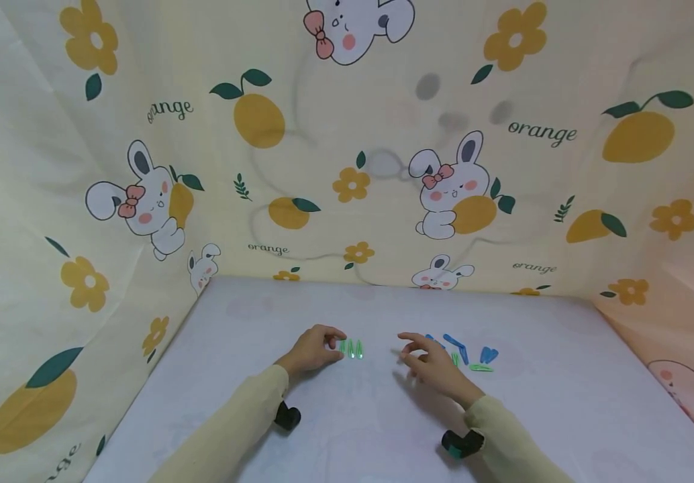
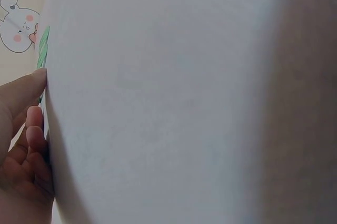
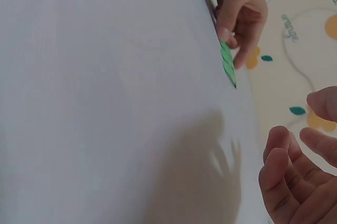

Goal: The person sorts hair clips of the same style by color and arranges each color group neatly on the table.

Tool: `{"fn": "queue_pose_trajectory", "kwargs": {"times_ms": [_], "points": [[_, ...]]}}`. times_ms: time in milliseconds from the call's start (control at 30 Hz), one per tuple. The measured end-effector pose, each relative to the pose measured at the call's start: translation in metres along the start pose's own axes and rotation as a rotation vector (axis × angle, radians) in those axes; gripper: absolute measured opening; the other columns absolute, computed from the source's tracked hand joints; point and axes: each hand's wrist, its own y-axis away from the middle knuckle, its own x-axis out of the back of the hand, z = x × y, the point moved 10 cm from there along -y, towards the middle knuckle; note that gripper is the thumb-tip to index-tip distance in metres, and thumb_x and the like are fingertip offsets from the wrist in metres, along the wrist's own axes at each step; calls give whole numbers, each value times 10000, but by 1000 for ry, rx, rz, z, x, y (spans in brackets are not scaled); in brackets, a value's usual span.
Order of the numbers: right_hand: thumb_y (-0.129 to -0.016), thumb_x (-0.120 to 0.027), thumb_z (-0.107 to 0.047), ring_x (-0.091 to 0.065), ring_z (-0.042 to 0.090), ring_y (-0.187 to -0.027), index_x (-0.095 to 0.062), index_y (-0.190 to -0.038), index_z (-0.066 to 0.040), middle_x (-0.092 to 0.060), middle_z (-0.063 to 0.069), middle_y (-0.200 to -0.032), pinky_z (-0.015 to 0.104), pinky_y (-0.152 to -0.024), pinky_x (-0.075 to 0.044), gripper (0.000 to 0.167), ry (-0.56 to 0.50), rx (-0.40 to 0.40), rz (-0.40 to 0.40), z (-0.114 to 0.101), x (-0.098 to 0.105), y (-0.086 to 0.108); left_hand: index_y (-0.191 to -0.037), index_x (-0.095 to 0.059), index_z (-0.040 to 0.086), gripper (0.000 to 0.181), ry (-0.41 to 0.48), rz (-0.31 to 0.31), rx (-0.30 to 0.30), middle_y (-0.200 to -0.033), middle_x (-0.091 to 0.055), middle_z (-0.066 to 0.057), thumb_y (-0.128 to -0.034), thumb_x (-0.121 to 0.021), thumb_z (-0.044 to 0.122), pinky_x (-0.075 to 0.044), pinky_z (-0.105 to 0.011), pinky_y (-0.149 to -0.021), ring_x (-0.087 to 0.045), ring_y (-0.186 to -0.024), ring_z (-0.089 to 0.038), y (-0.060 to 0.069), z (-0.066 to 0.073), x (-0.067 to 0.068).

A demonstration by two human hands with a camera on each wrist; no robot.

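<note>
From my distant place I see the left hand (image 1: 312,349) at the left end of a short row of green clips (image 1: 351,349), which lie side by side on the white table (image 1: 377,429). Its grip is narrow: the thumb and a finger hold the leftmost green clip (image 1: 343,347) between them, but how firmly, I cannot tell. The right hand (image 1: 434,365) holds nothing; its fingers are loosely bent, with a moderate gap to the thumb, and it seems to hover over the table, just beside the blue clips (image 1: 488,355). Near these lie one sideways green clip (image 1: 481,367) and another green clip (image 1: 455,359), partly behind the right hand. I judge the main risk is at the row: the clips are very close together, so a small sideways push of the left fingers could turn or shift the neighbours. If the thumb lifts unevenly, the held clip could also slip or tilt. On the right, the pieces are thin and loosely scattered, and the hand covers some of them, so a low sweep could knock a wrong one away. I would also watch the left wrist camera (image 1: 288,417) and the right wrist camera (image 1: 463,444), because one could brush the table if a wrist drops.
</note>
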Motion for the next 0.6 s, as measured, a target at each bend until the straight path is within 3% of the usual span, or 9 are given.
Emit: {"fn": "queue_pose_trajectory", "kwargs": {"times_ms": [333, 600], "points": [[-1007, -595, -106, -614, 213, -643, -480, -1451, 15, -622, 231, -1138, 251, -524, -466, 474, 9, -10, 60, 10, 30, 16, -1239, -701, 92, 372, 17, -4, 13, -861, -566, 17, -876, -775, 130, -385, -302, -752, -472, -774, -140, 0, -2, -1], [-1023, -580, -134, -599, 198, -692, -466, -1469, -16, -601, 246, -1191, 247, -538, -462, 475, 3, -86, 59, 31, 51, 26, -1235, -704, 95, 368, 17, -1, 20, -854, -561, 20, -876, -777, 132, -383, -302, -749, -471, -775, -138, -1, -1, 0]]}}
